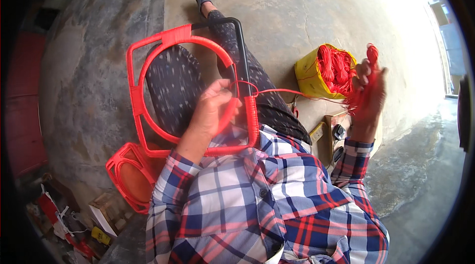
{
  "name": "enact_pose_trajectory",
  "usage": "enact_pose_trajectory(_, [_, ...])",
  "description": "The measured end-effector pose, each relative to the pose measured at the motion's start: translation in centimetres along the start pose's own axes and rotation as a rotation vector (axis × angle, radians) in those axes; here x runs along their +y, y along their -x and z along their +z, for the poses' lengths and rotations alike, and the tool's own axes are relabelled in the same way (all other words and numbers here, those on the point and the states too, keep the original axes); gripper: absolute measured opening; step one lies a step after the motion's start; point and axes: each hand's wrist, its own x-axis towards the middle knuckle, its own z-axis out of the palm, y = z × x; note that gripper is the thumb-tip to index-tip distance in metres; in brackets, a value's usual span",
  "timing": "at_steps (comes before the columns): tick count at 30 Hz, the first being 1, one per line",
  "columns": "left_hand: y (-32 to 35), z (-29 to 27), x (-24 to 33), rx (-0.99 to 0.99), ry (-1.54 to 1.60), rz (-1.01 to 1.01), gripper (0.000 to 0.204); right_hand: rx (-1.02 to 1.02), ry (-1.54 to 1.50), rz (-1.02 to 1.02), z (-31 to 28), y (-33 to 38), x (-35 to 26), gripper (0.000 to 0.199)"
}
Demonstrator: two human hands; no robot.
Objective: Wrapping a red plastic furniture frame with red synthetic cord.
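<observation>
At ten o'clock, a frame [136, 97] is bound in glossy, plastic-looking cord [252, 120], its bare corner formed of smooth, metal-looking tube [242, 56]; at six, a shirt [217, 199] is made of cloth; at one, matt concrete floor [316, 12] is shown

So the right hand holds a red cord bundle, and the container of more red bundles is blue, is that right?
Not quite: the head view shows the container is yellow, not blue. The right hand does hold a red cord bundle, with more red bundles inside the container.
</observation>
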Motion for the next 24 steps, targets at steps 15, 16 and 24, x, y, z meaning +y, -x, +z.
enact_pose_trajectory(15, [0.2,-0.6,-0.9,0.046,-0.107,-0.014,0.012,-0.502,0.409,0.514,5.1,3.8,8.9,0.026])
enact_pose_trajectory(16, [0.1,-0.8,-1.0,0.054,-0.100,-0.019,0.013,-0.514,0.384,0.455,5.0,3.8,8.3,0.033])
enact_pose_trajectory(24, [0.3,-1.1,-0.1,0.018,0.089,-0.038,0.026,0.200,0.305,-0.091,-13.4,-4.1,-6.1,0.018])
